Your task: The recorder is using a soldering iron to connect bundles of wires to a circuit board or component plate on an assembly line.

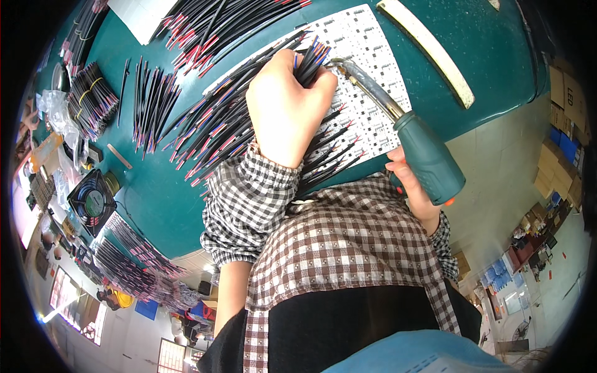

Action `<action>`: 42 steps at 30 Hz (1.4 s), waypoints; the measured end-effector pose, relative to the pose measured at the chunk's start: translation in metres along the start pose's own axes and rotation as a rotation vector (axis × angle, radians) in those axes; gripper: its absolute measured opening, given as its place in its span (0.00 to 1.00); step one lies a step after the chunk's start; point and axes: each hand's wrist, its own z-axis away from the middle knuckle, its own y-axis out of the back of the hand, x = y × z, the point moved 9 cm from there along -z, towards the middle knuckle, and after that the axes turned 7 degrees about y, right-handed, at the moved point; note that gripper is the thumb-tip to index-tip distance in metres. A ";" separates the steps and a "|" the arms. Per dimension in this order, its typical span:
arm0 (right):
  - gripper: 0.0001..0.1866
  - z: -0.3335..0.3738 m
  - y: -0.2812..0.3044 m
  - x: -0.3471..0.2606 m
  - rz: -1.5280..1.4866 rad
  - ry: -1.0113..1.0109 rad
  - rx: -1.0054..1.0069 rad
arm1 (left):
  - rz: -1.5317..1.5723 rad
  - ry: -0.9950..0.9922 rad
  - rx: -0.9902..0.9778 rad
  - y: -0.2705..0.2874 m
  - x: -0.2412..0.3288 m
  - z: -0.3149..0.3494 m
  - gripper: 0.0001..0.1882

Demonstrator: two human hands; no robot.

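Note:
My left hand (287, 107) is closed around a bundle of thin black wires (224, 121) with red and blue ends, pressing it down over a white circuit panel (367, 43) on the green table (491, 56). My right hand (413, 186) grips the dark green handle of a soldering iron (429, 155). Its metal shaft reaches up-left, and the tip meets the wire ends beside my left hand's fingers. A checked sleeve covers my left forearm.
More wire bundles lie at the top (211, 28), middle left (152, 102) and far left (93, 99). A small black fan (93, 202) sits at the table's left edge. A pale long strip (429, 50) lies at the right. Cardboard boxes (563, 130) stand on the floor.

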 end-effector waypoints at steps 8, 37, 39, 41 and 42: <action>0.15 -0.007 0.000 -0.014 -0.028 0.095 -0.033 | -0.015 0.010 -0.011 -0.001 0.000 -0.001 0.10; 0.28 -0.012 0.010 -0.015 -0.112 0.146 0.142 | 0.144 0.007 -0.143 0.000 -0.021 -0.001 0.11; 0.28 -0.009 0.008 -0.012 -0.103 0.136 0.121 | 0.138 0.039 -0.162 -0.001 -0.022 0.000 0.11; 0.28 -0.007 0.007 -0.010 -0.094 0.129 0.102 | 0.101 0.009 -0.105 0.001 -0.022 0.000 0.10; 0.29 -0.005 0.006 -0.011 -0.092 0.124 0.093 | 0.102 0.011 -0.108 -0.001 -0.024 0.000 0.10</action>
